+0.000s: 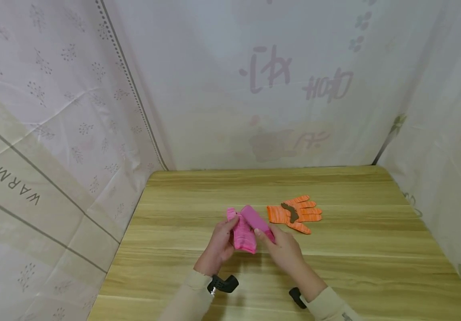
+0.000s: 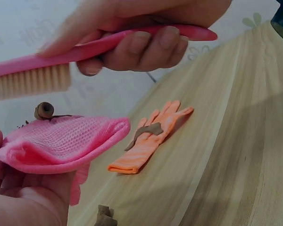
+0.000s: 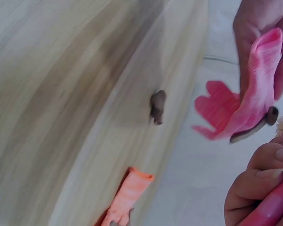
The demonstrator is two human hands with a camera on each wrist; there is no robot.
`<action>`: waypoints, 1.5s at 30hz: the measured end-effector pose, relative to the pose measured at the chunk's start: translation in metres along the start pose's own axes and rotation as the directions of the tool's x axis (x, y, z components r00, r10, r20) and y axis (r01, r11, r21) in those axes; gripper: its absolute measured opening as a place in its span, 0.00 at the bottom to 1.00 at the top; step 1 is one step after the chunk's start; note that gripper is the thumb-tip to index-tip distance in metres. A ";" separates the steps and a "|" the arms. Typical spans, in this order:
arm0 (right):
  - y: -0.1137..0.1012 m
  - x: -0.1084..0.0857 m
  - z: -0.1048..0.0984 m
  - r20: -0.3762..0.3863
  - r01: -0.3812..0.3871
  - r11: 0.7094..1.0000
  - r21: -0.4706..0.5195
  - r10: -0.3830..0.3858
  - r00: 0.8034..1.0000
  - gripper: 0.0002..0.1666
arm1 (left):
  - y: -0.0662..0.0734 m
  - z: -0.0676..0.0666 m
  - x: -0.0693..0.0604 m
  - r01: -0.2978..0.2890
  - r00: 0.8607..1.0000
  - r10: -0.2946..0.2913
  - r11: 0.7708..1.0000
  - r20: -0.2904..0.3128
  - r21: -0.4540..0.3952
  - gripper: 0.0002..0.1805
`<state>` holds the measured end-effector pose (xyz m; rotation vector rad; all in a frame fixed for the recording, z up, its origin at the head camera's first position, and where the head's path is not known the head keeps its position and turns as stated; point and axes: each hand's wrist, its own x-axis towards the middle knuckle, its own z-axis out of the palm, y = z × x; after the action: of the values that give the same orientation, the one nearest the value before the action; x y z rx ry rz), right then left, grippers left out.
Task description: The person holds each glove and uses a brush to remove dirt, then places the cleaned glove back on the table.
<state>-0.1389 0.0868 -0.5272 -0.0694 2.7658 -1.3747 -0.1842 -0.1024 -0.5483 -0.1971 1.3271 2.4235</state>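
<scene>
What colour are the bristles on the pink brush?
The bristles are pale cream. They show best in the left wrist view.

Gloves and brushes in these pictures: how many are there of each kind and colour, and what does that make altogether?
Pink glove: 1
Orange glove: 1
Pink brush: 1
Total: 3

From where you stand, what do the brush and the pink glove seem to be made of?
The brush: probably plastic, being smooth and slightly glossy; its pale, fine bristles could be natural or synthetic. The pink glove: matt knitted fabric, judging by its visible mesh and soft edge; the exact fibre stays unclear.
</scene>
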 end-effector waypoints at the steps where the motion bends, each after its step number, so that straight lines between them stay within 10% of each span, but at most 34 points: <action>1: -0.002 0.000 0.001 0.001 0.009 1.000 0.002 -0.009 1.000 0.40 | 0.000 0.001 0.000 0.001 1.000 -0.001 1.000 0.004 0.006 0.14; 17: 0.004 0.002 0.008 -0.008 -0.001 0.997 -0.083 0.000 1.000 0.30 | -0.009 0.002 -0.001 -0.002 0.993 0.012 0.997 0.120 -0.082 0.18; 30: 0.013 0.002 0.003 -0.004 -0.036 0.991 -0.129 0.036 0.999 0.32 | -0.010 -0.002 0.002 -0.030 0.999 0.030 0.999 -0.013 -0.013 0.14; 45: 0.020 0.002 -0.001 -0.016 -0.056 0.996 -0.063 0.055 0.998 0.33 | -0.007 -0.006 0.000 -0.041 0.999 0.042 0.998 0.023 -0.036 0.11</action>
<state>-0.1415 0.0996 -0.5423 0.0144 2.8009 -1.2799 -0.1812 -0.1040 -0.5575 -0.1515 1.2908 2.4779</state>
